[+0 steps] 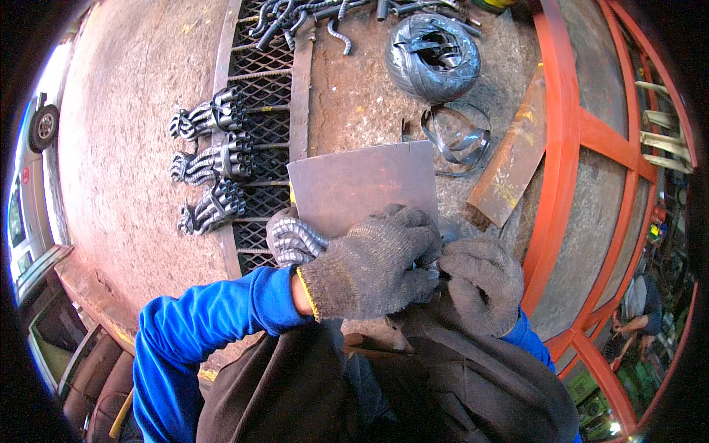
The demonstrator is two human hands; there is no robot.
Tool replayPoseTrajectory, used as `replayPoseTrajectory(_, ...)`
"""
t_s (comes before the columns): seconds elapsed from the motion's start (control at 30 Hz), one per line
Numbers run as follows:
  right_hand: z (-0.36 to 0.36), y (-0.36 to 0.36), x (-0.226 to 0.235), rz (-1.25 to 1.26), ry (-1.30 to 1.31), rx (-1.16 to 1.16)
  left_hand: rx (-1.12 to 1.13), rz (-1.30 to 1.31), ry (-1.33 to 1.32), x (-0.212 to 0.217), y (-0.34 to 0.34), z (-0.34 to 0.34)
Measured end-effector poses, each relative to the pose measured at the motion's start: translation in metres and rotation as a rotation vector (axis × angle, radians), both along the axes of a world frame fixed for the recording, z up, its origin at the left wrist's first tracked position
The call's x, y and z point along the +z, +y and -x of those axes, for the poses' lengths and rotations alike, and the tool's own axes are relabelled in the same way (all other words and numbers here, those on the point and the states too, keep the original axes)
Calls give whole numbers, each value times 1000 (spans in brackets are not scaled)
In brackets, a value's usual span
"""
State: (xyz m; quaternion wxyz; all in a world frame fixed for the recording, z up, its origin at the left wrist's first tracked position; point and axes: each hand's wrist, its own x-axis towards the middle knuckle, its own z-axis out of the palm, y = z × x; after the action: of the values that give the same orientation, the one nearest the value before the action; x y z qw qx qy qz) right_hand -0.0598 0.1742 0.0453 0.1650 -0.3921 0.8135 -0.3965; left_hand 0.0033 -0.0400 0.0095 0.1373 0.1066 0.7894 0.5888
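My left hand, in a grey knit glove, is closed over a bundle of bent ribbed steel rods. The bent ends stick out to its left, and the glove hides the bundle's middle. My right hand, gloved too, has its fingers pressed together close to the left fingertips. A small shiny metal part shows between the hands; what the right fingers grip is hidden. Just beyond the hands is a flat brown metal plate.
Several tied rod bundles lie left, partly on a mesh grate. Loose bent rods are at the far side. A wrapped coil, loose strapping and a flat bar lie ahead. An orange frame stands right.
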Motion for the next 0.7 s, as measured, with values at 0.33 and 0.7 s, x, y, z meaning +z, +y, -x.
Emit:
replayPoseTrajectory(0.33, -1, 6, -8, 7, -220, -63, 162, -100, 66, -3, 4, -8)
replayPoseTrajectory(0.7, 9, 3, -7, -36, -675, -172, -13, 456, 755, 1, -7, -23)
